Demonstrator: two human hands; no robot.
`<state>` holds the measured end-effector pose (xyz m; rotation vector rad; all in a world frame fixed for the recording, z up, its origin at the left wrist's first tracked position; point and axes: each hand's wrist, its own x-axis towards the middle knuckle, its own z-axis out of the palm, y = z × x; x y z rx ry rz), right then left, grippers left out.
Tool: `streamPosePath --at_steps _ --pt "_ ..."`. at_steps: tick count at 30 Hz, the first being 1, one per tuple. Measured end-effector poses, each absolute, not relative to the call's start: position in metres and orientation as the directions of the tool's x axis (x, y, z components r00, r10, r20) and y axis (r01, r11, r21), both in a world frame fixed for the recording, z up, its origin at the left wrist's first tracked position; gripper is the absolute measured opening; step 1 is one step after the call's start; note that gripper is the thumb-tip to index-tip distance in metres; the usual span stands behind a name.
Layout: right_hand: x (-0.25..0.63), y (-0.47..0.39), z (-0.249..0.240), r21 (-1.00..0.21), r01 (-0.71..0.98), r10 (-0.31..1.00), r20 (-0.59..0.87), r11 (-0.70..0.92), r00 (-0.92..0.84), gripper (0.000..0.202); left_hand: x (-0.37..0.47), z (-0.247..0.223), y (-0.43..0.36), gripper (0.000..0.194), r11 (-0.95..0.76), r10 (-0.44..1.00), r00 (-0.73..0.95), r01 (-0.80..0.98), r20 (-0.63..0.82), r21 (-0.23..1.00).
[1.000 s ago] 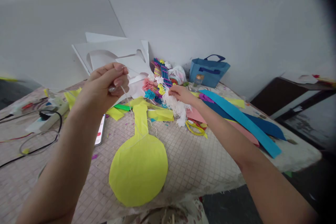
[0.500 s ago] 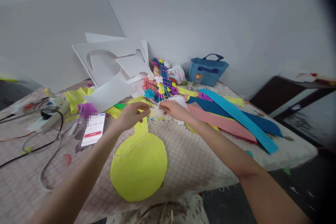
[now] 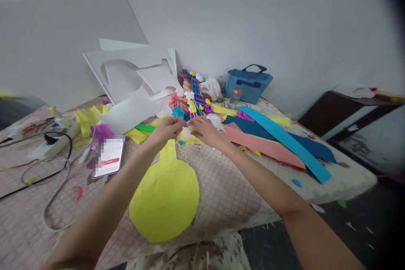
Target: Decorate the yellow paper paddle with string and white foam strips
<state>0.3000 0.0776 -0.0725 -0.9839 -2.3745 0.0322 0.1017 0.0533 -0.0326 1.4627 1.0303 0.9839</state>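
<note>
My left hand [image 3: 169,130] and my right hand [image 3: 205,131] meet fingertip to fingertip over the table, both closed in a pinch on thin white string [image 3: 191,114]. The string runs back from my fingers toward a bunch of crepe-paper flowers [image 3: 191,105] in yellow, white, pink, blue and purple. Below my hands lies a tangle of white string [image 3: 186,136], partly hidden by my fingers. Nearer to me lies a flat yellow paddle-shaped piece [image 3: 164,202], round with a narrow neck, and a loose strand crosses it.
Coloured paper strips [image 3: 284,147] lie to the right. On the left are a phone [image 3: 110,158], a power strip [image 3: 55,143] and looping cables. Cut white boards [image 3: 126,76] lean at the back, with a blue bag [image 3: 248,85] and a glass jar [image 3: 236,95] farther right.
My hands have drawn closer together, the left moving right and slightly up, until the fingertips meet. The whole view has shifted a little.
</note>
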Motion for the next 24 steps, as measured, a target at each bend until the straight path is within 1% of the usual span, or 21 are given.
streamPosePath --at_steps 2,4,6,8,10,14,17,20,22,24 --pt "0.305 0.08 -0.079 -0.282 0.653 0.698 0.45 0.703 -0.557 0.04 0.097 -0.024 0.049 0.021 -0.083 0.957 0.285 0.071 0.06 0.994" --pt "0.309 0.081 -0.082 -0.325 0.65 0.719 0.427 0.687 -0.548 0.05 0.094 -0.019 0.045 0.019 -0.073 0.958 0.281 0.053 0.055 0.996" --pt "0.31 0.079 -0.081 -0.356 0.621 0.71 0.449 0.698 -0.542 0.057 0.094 -0.02 0.044 0.018 -0.056 0.959 0.28 0.049 0.041 0.997" --pt "0.305 0.076 -0.078 -0.368 0.572 0.675 0.503 0.733 -0.54 0.059 0.096 -0.024 0.045 0.017 -0.04 0.959 0.282 0.05 0.025 0.998" --pt "0.295 0.076 -0.076 -0.362 0.538 0.641 0.551 0.761 -0.535 0.054 0.099 -0.028 0.047 0.019 -0.027 0.954 0.301 0.047 0.012 0.999" --pt "0.282 0.086 -0.085 -0.314 0.556 0.619 0.578 0.77 -0.532 0.021 0.101 -0.03 0.048 0.023 -0.037 0.948 0.315 -0.035 0.047 0.999" --pt "0.297 0.101 -0.098 -0.286 0.601 0.632 0.588 0.746 -0.505 0.021 0.09 -0.017 0.04 0.02 -0.036 0.959 0.27 -0.178 0.084 0.983" --pt "0.332 0.114 -0.11 -0.281 0.685 0.69 0.574 0.672 -0.441 0.021 0.067 0.01 0.022 0.013 -0.058 0.977 0.174 -0.345 0.125 0.937" --pt "0.356 0.12 -0.115 -0.286 0.736 0.728 0.565 0.614 -0.388 0.019 0.048 0.03 0.006 0.014 -0.136 0.978 0.081 -0.44 0.191 0.887" --pt "0.376 0.126 -0.115 -0.297 0.763 0.749 0.567 0.575 -0.344 0.02 0.031 0.047 -0.01 0.021 -0.292 0.948 -0.034 -0.479 0.315 0.828"
